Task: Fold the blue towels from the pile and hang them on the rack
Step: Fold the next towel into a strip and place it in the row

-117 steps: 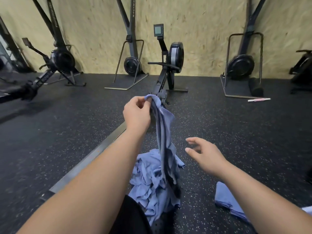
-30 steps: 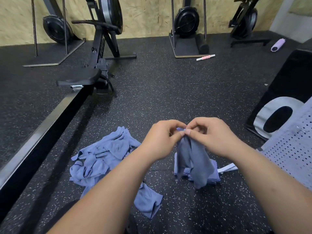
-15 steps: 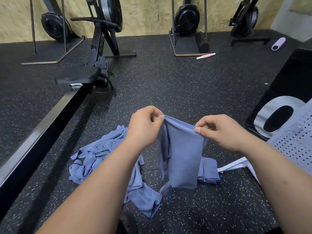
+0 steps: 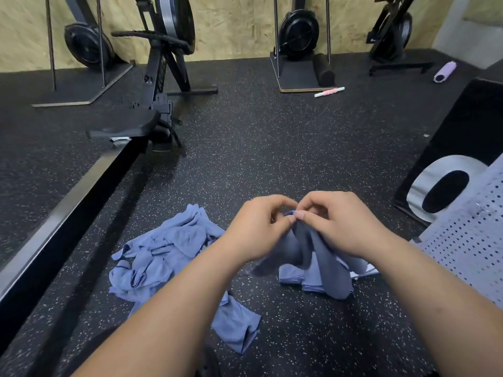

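My left hand point(image 4: 258, 229) and my right hand point(image 4: 340, 224) meet in front of me, both pinching the top edge of one blue towel point(image 4: 326, 262) that hangs doubled below them. A loose pile of blue towels point(image 4: 163, 257) lies crumpled on the black floor to the left. Under the hanging towel sits a small stack of folded blue towels point(image 4: 294, 276). No rack shows in this view.
A rowing machine's rail point(image 4: 68, 202) and seat point(image 4: 122, 129) run along the left. More exercise machines point(image 4: 299, 34) stand by the plywood wall. A black box with a white ring mark point(image 4: 457, 164) and a perforated pale sheet point(image 4: 468, 240) lie right. A pink-white stick point(image 4: 329, 91) lies far off.
Half a second ago my hands held the towel spread apart; they have since come together, bringing its two top corners against each other so the cloth hangs doubled.
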